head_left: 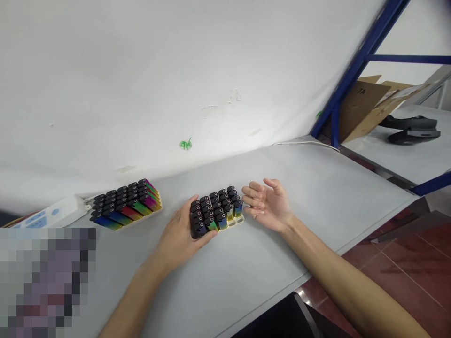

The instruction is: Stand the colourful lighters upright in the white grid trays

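A pale tray (237,220) stands on the grey table, filled with rows of slim black-topped devices (216,206) with shiny, colour-fading bodies. They look like vapes, though I cannot be sure. Two slots at its front right corner hold nothing. My left hand (181,230) grips the tray's left end, fingers behind it and thumb along the front. Just beyond the right end is my right hand (266,204), palm turned up, fingers loosely curled and apart, with nothing in it. Whether its fingertips touch the devices is unclear.
To the left, a second tray (160,206) holds more such devices, leaning. Behind it lies a white power strip (52,213). A white wall (211,70) backs the table (268,281). At right are a blue frame (352,89), a cardboard box (366,108) and a black device (412,129).
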`<action>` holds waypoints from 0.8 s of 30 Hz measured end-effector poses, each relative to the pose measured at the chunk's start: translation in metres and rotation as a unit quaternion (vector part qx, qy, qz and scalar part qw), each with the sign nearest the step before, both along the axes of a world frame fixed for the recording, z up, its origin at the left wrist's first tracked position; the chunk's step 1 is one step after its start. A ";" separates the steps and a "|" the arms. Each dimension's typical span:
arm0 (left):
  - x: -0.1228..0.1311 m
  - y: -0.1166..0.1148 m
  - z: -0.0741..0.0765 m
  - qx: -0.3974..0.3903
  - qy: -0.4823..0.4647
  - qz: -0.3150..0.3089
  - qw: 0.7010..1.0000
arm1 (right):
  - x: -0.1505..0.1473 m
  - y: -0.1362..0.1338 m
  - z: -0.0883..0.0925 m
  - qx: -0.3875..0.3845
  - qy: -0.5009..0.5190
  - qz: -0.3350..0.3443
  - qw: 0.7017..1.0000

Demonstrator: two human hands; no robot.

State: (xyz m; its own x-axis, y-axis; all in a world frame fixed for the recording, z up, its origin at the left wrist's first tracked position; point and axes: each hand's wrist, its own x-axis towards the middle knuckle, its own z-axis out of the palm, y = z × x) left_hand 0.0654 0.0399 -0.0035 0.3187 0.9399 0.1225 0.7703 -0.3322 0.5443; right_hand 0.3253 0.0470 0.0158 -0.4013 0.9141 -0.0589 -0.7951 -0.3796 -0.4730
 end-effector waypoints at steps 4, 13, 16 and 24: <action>-0.001 0.000 0.000 0.000 0.002 -0.004 1.000 | -0.001 0.000 -0.001 0.011 0.001 -0.009 1.000; 0.000 0.000 0.000 -0.005 0.007 0.000 1.000 | 0.000 -0.001 -0.002 0.014 0.034 -0.003 0.999; 0.000 0.000 0.001 0.003 0.007 -0.004 1.000 | 0.000 -0.001 -0.002 0.017 0.041 -0.006 0.999; 0.001 0.002 -0.002 0.014 0.009 -0.009 1.000 | 0.002 0.001 -0.002 -0.007 0.048 -0.012 0.999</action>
